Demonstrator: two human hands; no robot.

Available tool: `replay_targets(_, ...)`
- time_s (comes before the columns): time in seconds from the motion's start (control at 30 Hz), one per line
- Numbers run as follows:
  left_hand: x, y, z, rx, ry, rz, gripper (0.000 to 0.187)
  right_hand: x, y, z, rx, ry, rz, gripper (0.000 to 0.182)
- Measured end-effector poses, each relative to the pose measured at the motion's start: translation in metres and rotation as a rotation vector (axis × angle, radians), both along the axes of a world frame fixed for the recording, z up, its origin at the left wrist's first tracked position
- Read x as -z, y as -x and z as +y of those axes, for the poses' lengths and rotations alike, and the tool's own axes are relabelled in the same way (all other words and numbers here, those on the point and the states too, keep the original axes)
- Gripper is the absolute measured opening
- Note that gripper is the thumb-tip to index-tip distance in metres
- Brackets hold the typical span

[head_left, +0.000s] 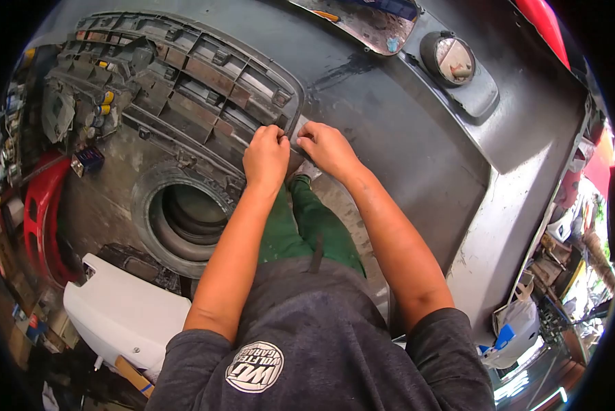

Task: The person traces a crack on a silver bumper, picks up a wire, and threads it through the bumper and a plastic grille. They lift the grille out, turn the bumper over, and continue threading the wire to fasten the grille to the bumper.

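Note:
A large grey bumper (396, 130) spans the view in front of me, with a black slatted grille (205, 72) in its left part. My left hand (266, 157) is at the grille's lower right corner, its fingers curled together; whatever they hold is too small to name. Just to its right, my right hand (327, 147) is at the bumper's edge beside the grille, thumb and fingers bent into a pinch. Any item between those fingertips cannot be made out. The two hands are close together but apart.
Below the grille lies a tire (184, 219) on the floor. A white panel (126, 312) is at the lower left, and a red part (44, 212) beyond it. A round lamp (453, 60) sits in the bumper's upper right. A white bag (516, 329) is at the lower right.

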State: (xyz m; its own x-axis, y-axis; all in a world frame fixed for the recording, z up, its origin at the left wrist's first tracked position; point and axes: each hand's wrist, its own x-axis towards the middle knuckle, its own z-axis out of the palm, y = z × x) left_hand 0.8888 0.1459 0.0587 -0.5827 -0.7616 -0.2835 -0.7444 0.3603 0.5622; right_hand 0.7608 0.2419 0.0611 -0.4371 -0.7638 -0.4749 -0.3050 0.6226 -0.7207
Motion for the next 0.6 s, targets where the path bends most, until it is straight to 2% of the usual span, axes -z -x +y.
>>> replay_targets(0.13,-0.002,0.004,-0.007,0.111,0.070,-0.096,0.010,-0.002,-0.005,0.005,-0.005,0.031,0.009,0.018)
replay_targets(0.27,-0.009,0.001,-0.001,0.122,0.083,0.000,0.010,-0.004,-0.008,0.002,0.008,0.078,0.042,0.013)
replay_targets(0.43,0.002,-0.008,-0.004,0.104,0.073,0.076,0.010,0.007,0.000,-0.003,-0.248,0.196,0.259,0.010)
replay_targets(0.6,0.009,-0.010,-0.011,0.008,-0.227,0.112,0.008,0.016,0.002,-0.008,-0.258,0.173,0.267,0.010)
